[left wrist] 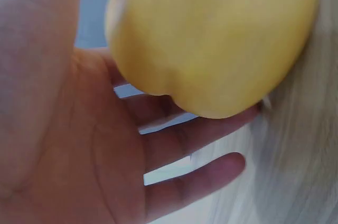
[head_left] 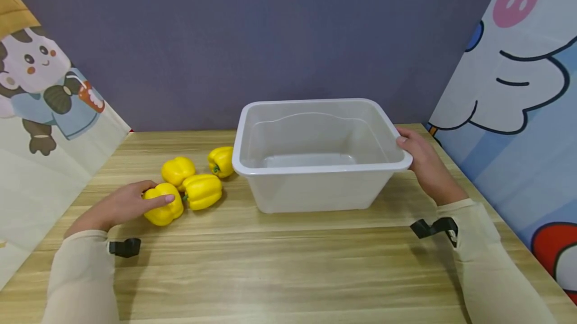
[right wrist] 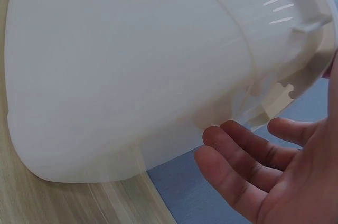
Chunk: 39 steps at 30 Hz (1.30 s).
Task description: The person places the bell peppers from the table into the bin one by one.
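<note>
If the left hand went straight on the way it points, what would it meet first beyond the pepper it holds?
Probably the pepper lying on its side, just right of the held pepper. The pepper behind those two sits close too, so depth leaves the order uncertain.

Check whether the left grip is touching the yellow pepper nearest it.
Touching. The head view shows it plainly: the left grip has its thumb laid across the yellow pepper.
</note>
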Motion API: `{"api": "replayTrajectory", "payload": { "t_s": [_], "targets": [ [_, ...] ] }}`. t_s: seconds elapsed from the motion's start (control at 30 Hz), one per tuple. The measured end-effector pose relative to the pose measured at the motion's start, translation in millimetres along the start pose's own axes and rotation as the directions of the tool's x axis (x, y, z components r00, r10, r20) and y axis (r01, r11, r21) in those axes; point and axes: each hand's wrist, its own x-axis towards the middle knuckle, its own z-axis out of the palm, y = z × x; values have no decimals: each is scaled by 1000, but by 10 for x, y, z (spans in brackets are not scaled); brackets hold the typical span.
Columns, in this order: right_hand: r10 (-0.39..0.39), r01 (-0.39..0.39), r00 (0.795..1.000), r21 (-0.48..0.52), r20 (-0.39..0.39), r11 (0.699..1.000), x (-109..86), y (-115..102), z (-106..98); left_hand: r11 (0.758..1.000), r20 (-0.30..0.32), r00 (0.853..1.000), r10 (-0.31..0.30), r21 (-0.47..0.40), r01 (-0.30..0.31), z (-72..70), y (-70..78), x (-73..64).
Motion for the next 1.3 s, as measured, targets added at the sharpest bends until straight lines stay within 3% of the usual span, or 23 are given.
{"api": "replayTrajectory", "payload": {
  "t_s": [0.3,0.57,0.83,1.3],
  "targets": [
    [35,-35,999,-4,-6,999,1,-3,7,998,49,998,35,-50,-33,11,10,-13],
    [46,-46,999,2,-4,999,-9,16,11,998,46,998,45,-51,-42,15,10,-14],
    [53,-53,999,-14,-12,998,-14,26,8,992,55,996,74,-105,-68,14,-64,-3],
    [26,-26,1000,-27,-7,999,-24,20,-4,988,28,997,68,-141,-63,-14,-161,-40]
  ]
}}
